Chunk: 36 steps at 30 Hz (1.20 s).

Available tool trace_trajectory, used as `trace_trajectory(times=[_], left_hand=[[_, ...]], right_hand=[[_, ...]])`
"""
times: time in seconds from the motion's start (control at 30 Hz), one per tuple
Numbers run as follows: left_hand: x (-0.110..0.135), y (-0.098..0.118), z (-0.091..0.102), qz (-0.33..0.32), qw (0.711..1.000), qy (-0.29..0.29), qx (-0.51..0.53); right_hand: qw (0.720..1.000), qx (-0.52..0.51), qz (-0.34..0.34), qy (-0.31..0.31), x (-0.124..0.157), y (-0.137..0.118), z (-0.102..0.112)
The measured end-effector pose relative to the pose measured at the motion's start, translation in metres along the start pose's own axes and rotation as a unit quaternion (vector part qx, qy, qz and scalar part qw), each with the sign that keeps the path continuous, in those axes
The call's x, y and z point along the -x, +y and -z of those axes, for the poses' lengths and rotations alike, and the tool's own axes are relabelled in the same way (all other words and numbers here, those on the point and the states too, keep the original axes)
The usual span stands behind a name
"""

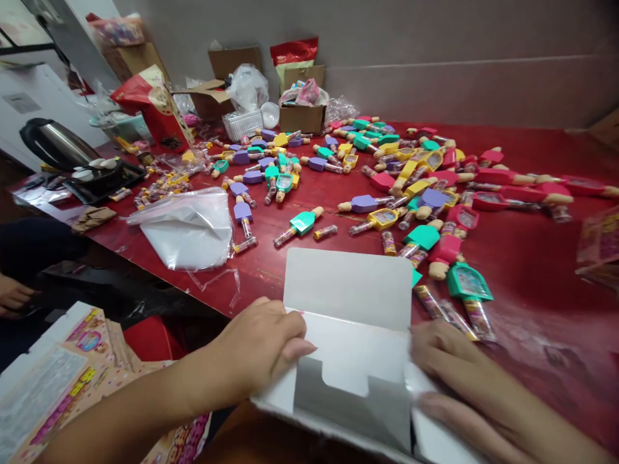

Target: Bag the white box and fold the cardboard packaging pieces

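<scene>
A cardboard box (348,283), white inside, stands low in front of me with its far flap raised. Its side walls and a notched panel show inside. My left hand (271,341) is closed on the box's left edge, thumb along the inner side. On the right, my right hand (449,361) is closed around the box's right side flap, slightly blurred. Just beyond the box lie colourful shovel-shaped plastic toys with candy tubes, among them a green one (469,283) close to my right hand.
Many more such toys cover the red table (532,258). Left of them lie clear plastic bags (186,225) and a kettle (60,145). Flat printed cartons (58,386) are stacked at lower left. Another person's hand (14,296) shows at the left edge.
</scene>
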<state>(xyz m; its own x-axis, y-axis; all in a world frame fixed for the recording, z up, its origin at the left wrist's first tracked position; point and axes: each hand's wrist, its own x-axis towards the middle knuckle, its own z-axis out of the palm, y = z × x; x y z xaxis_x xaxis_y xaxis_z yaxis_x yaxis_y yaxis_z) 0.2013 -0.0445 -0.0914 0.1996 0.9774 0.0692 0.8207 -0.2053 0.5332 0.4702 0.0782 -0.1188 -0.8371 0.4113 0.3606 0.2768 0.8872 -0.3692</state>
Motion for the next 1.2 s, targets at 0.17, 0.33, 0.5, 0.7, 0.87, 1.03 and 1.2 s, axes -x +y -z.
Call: trace_trajectory(times=[0.17,0.33,0.5,0.7,0.87,1.03,1.2], left_hand=[[-0.001,0.001,-0.023,-0.062,0.984,0.147,-0.083],[0.032,0.009,-0.016,-0.156,0.968,-0.018,0.197],[0.047,0.004,-0.035,0.083,0.979,0.02,0.184],[0.033,0.003,-0.058,0.036,0.986,0.149,-0.064],[0.029,0.013,-0.061,-0.063,0.991,0.086,-0.086],[0.038,0.014,-0.072,-0.061,0.994,-0.03,-0.089],[0.034,0.013,-0.054,-0.032,0.998,0.021,0.046]], right_hand=[[0.997,0.051,0.041,-0.032,-0.006,-0.017,-0.005],[0.994,0.044,-0.035,-0.096,0.006,-0.027,-0.007],[0.998,-0.007,-0.058,-0.038,0.013,-0.042,-0.014],[0.998,0.035,-0.008,0.054,0.035,-0.066,-0.02],[0.99,0.14,0.028,0.001,0.042,-0.08,-0.04],[0.995,0.094,0.02,0.004,0.048,-0.084,-0.051],[0.995,0.07,0.009,0.067,0.048,-0.08,-0.047]])
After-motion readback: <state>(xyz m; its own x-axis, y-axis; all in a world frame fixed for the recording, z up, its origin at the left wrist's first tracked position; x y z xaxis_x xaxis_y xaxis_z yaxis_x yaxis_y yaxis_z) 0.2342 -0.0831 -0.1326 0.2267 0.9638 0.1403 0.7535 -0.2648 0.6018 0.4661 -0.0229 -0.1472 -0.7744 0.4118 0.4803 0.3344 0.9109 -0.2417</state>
